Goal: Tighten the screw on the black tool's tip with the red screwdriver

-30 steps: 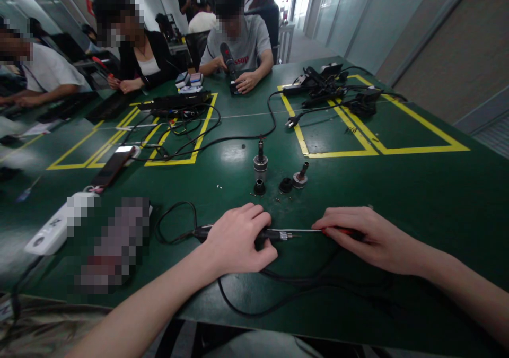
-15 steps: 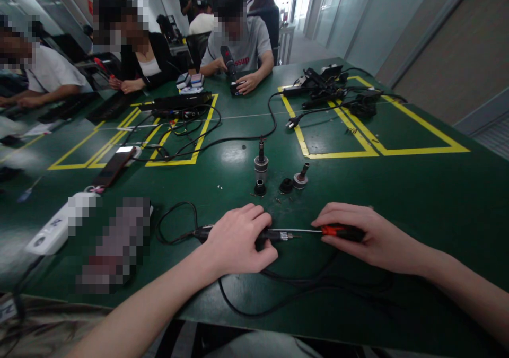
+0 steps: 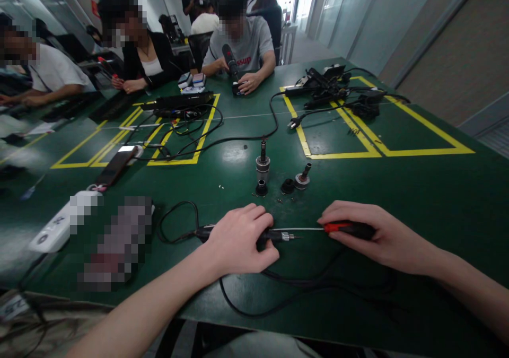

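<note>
Currently I see both hands low in the frame, over the green desk [image 3: 429,193]. At bottom centre, my left hand [image 3: 240,238] is curled palm-down over a black pen-shaped tool [image 3: 276,235], fingers bent on the far side and thumb on the near side. The tool lies almost level across the picture, its silver collar and thin tip sticking out to the right, its rear end showing left of the hand.

Right of centre, my right hand [image 3: 366,236] has a light hold on a red-and-black screwdriver [image 3: 352,230], fingers fairly straight along the handle and the thumb below. Its shaft points left, just beyond the tool's collar, and runs up to the left hand; I cannot tell where its tip ends.

Above the hands, near mid-frame, stand a metal fitting [image 3: 263,163] and, close in front, a black cone [image 3: 261,189]. Just right of these sit a black cap [image 3: 287,186] and a round fitting with a slanted stem [image 3: 303,179], with tiny loose bits [image 3: 280,200] below. A black cable [image 3: 254,315] curves beneath the left hand. A white power strip [image 3: 66,220] lies at lower left; a seated co-worker [image 3: 254,40] is at top centre.
</note>
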Available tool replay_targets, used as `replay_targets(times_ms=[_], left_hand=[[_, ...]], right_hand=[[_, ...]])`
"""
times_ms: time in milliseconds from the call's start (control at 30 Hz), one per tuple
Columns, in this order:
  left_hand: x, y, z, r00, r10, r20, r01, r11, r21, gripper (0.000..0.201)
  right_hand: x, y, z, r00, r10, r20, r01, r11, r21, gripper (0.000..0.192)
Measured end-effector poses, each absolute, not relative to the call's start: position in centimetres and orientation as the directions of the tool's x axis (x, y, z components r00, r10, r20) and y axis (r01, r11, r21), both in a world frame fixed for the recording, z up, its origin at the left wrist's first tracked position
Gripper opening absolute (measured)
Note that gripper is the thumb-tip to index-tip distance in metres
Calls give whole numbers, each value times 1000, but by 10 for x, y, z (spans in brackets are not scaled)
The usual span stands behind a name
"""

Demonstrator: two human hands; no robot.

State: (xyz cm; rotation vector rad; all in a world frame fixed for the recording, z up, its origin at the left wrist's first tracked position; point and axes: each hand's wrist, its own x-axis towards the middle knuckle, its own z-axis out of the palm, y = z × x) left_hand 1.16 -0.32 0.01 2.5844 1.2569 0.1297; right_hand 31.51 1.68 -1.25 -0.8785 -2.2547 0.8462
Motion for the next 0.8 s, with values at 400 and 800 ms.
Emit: replay_targets(times_ms=[400,800], left_hand=[[13,-3,1,618,785,-35,760,-585,283,8],[12,-3,0,610,791,-36,762,-575,297,9]], right_hand=[[310,16,-10,-671,722,170,450,578,-680,33],[309,14,-12,-677,702,222,388,597,-702,15]])
